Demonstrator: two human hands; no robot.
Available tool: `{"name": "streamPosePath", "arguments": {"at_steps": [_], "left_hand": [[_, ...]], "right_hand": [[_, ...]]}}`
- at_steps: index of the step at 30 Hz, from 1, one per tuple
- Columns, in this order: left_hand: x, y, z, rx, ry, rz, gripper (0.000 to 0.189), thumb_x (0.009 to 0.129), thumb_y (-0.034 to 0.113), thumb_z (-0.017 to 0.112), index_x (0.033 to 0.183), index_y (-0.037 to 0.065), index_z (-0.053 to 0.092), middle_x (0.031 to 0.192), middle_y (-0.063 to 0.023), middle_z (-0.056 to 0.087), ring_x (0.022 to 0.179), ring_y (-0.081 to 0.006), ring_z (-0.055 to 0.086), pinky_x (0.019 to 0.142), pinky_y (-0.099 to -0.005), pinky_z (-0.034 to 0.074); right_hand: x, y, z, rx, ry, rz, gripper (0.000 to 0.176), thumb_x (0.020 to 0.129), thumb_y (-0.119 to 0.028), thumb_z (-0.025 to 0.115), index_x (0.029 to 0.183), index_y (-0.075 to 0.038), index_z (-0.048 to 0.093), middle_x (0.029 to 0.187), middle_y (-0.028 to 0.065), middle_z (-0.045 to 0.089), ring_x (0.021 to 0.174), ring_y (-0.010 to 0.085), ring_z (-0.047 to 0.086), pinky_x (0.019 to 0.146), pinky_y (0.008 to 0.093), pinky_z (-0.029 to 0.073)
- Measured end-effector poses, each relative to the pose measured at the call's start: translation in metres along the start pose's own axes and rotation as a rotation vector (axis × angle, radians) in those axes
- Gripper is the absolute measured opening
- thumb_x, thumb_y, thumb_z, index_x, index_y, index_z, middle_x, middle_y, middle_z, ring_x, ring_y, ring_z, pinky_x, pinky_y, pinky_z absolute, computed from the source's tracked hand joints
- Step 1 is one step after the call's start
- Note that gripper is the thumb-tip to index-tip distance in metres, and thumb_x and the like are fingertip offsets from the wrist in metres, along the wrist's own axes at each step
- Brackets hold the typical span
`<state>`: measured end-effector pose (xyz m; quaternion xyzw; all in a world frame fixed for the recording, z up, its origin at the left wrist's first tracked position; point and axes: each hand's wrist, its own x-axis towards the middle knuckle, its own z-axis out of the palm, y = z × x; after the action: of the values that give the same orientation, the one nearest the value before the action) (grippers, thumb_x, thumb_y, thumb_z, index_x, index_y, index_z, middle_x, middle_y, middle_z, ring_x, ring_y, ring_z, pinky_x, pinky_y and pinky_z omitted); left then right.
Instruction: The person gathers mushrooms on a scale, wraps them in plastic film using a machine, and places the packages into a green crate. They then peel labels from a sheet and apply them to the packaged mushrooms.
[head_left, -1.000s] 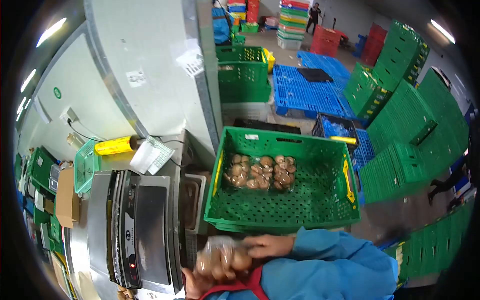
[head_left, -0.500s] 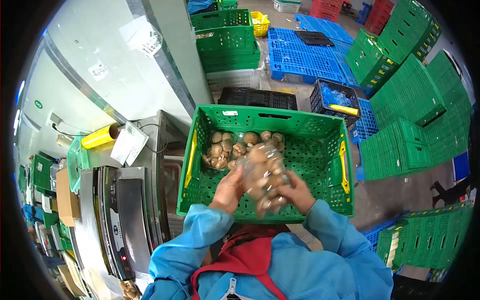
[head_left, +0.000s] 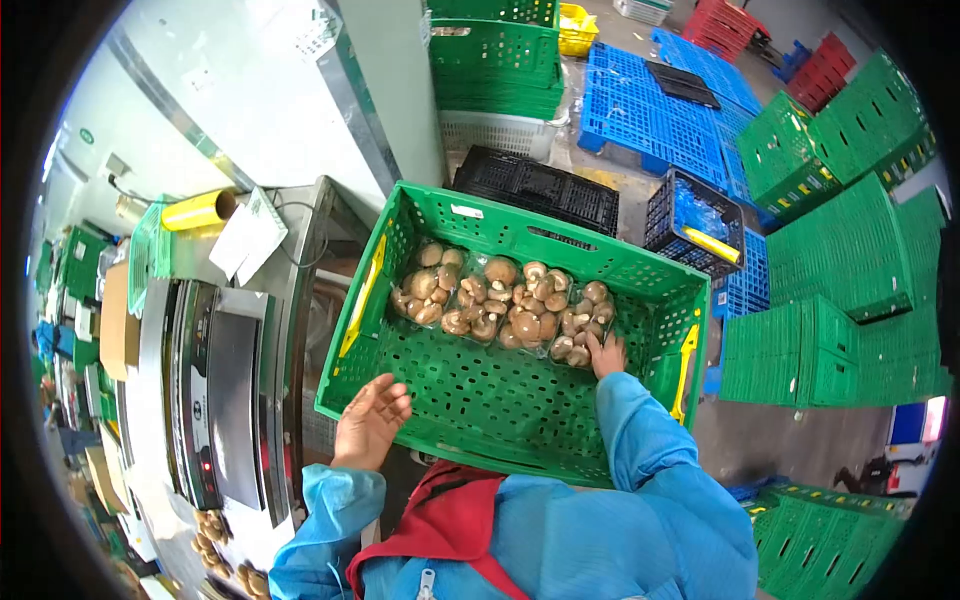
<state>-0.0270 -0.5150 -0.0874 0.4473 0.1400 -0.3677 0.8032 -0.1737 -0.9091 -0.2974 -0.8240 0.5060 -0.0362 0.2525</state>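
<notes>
Several clear-wrapped packs of brown mushrooms (head_left: 488,300) lie side by side along the far side of a green crate (head_left: 450,390). At the right end of that row, my right hand (head_left: 607,355) has its fingers on the near edge of the last mushroom pack (head_left: 582,325), which rests on the crate floor. My left hand (head_left: 372,415) is empty, with fingers apart, over the crate's front left edge.
On the left stands a metal machine (head_left: 240,400) beside a yellow roll (head_left: 200,210), with loose mushrooms (head_left: 210,540) near its lower end. Behind are black crates (head_left: 540,190) and a blue pallet (head_left: 650,110). Stacked green crates (head_left: 840,250) fill the right.
The mushroom pack that both hands held above the crate now lies at the right end of the row. My left hand has let go and moved left; the view has turned slightly.
</notes>
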Motion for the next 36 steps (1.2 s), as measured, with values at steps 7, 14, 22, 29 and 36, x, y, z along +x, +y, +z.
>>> {"name": "streamPosePath", "arguments": {"at_steps": [7, 14, 22, 29, 36], "left_hand": [[-0.053, 0.004, -0.018, -0.093, 0.178, 0.188, 0.038, 0.089, 0.031, 0.054, 0.114, 0.003, 0.051, 0.099, -0.0095, 0.060, 0.087, -0.0213, 0.058, 0.079, -0.0342, 0.047], [-0.091, 0.015, -0.064, -0.001, 0.301, 0.320, 0.031, 0.091, 0.029, 0.051, 0.114, 0.008, 0.053, 0.099, -0.0044, 0.061, 0.088, -0.0167, 0.058, 0.078, -0.0320, 0.047], [-0.074, 0.014, -0.041, 0.039, 0.318, 0.294, 0.027, 0.092, 0.027, 0.051, 0.111, 0.008, 0.054, 0.096, -0.0044, 0.061, 0.083, -0.0156, 0.059, 0.076, -0.0298, 0.047], [-0.054, 0.013, -0.022, 0.082, 0.316, 0.236, 0.027, 0.092, 0.024, 0.050, 0.111, 0.005, 0.055, 0.097, -0.0067, 0.061, 0.085, -0.0172, 0.059, 0.075, -0.0303, 0.047], [-0.059, 0.002, -0.024, 0.136, 0.317, 0.279, 0.031, 0.089, 0.026, 0.055, 0.109, 0.003, 0.056, 0.096, -0.0095, 0.063, 0.086, -0.0188, 0.060, 0.079, -0.0304, 0.046]], "right_hand": [[-0.005, -0.057, -0.038, -0.170, -0.004, -0.160, 0.088, 0.067, -0.048, 0.067, 0.137, -0.013, 0.027, 0.124, 0.0215, 0.036, 0.115, 0.0415, 0.036, 0.090, 0.0531, 0.035], [0.017, -0.053, -0.020, 0.077, -0.059, 0.084, 0.104, 0.058, -0.055, 0.075, 0.139, -0.016, 0.023, 0.126, 0.0340, 0.029, 0.111, 0.0468, 0.040, 0.094, 0.0515, 0.036], [0.020, -0.017, 0.006, 0.443, 0.269, -0.029, 0.094, 0.057, -0.040, 0.081, 0.132, -0.008, 0.033, 0.118, 0.0298, 0.037, 0.107, 0.0431, 0.043, 0.092, 0.0478, 0.038], [0.023, -0.032, -0.001, 0.295, 0.164, -0.074, 0.089, 0.065, -0.045, 0.073, 0.134, -0.008, 0.030, 0.118, 0.0280, 0.037, 0.110, 0.0437, 0.041, 0.091, 0.0498, 0.038], [0.024, -0.043, -0.010, 0.149, 0.122, -0.490, 0.080, 0.074, -0.047, 0.063, 0.134, -0.003, 0.034, 0.132, 0.0251, 0.039, 0.117, 0.0394, 0.040, 0.096, 0.0473, 0.036]]}}
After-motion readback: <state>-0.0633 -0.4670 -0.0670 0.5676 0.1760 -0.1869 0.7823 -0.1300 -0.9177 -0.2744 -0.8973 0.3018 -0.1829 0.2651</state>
